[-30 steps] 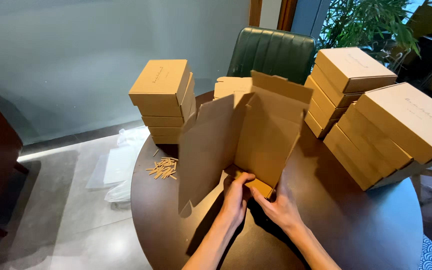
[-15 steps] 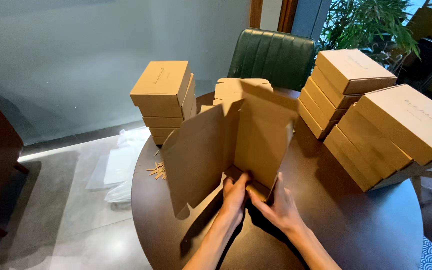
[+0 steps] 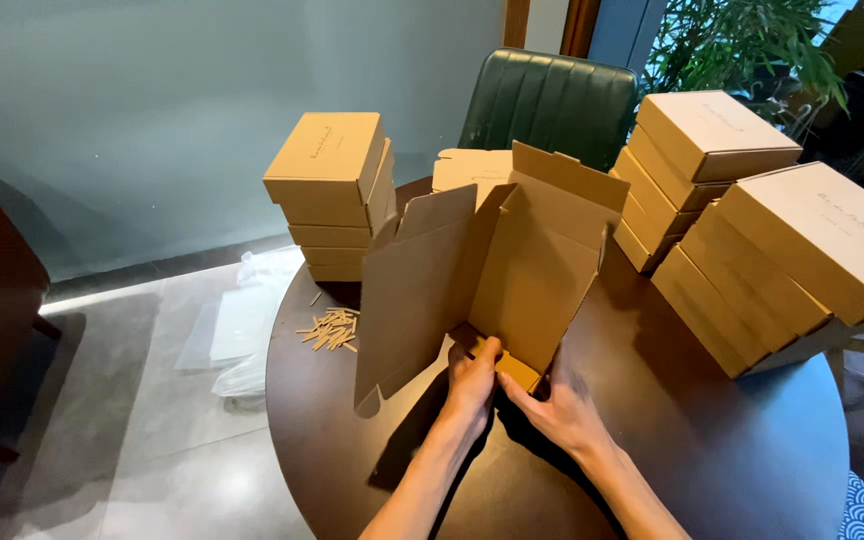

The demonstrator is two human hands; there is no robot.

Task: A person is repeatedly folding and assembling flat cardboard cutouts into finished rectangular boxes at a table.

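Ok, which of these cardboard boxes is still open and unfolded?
The box at the table's middle, held at its base by the left hand and right hand. Its flaps stand up; the stacked boxes around it are closed.

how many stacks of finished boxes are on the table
3. One stack stands at the back left, one stack at the back right by the green chair, and one leaning stack at the far right. More may be hidden behind the unfolded box both hands hold.
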